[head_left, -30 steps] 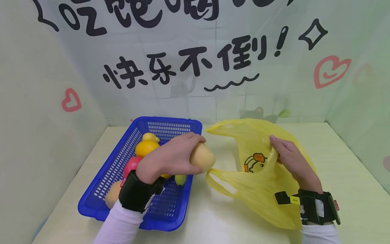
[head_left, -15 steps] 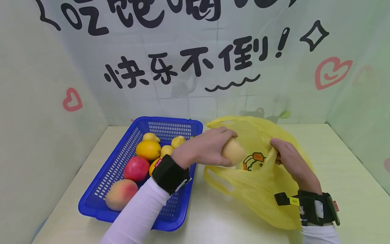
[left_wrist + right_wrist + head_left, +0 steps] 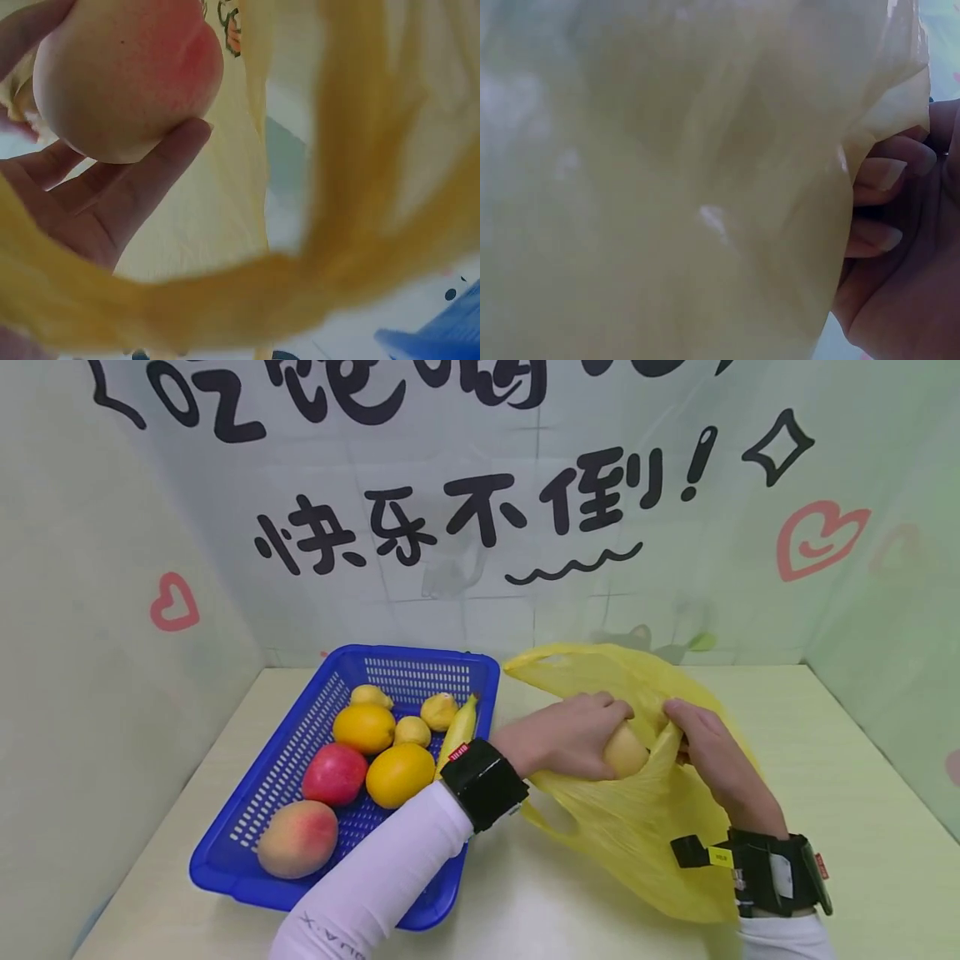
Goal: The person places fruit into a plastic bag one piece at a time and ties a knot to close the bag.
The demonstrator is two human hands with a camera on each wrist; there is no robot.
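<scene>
My left hand (image 3: 573, 735) grips a peach (image 3: 626, 752) inside the mouth of a yellow plastic bag (image 3: 637, 843). In the left wrist view the peach (image 3: 127, 75) shows a pink blush, with fingers curled round its underside and a blurred band of the bag in front. At the bag's upper right edge, my right hand (image 3: 716, 756) pinches the plastic between thumb and fingers. The right wrist view is mostly filled by the bag (image 3: 682, 187), with curled fingertips (image 3: 881, 172) at its edge.
A blue basket (image 3: 243, 839) stands left of the bag, under my left forearm. It holds another peach (image 3: 298, 839), a red fruit (image 3: 335, 774), orange fruits (image 3: 401, 775), small yellow fruits (image 3: 439, 712) and a banana-like fruit (image 3: 459, 731). A printed wall sheet (image 3: 450, 627) closes the back.
My left hand has carried the peach rightward from above the basket's right rim into the bag's opening. My right hand has stayed nearly in place, still pinching the bag.
</scene>
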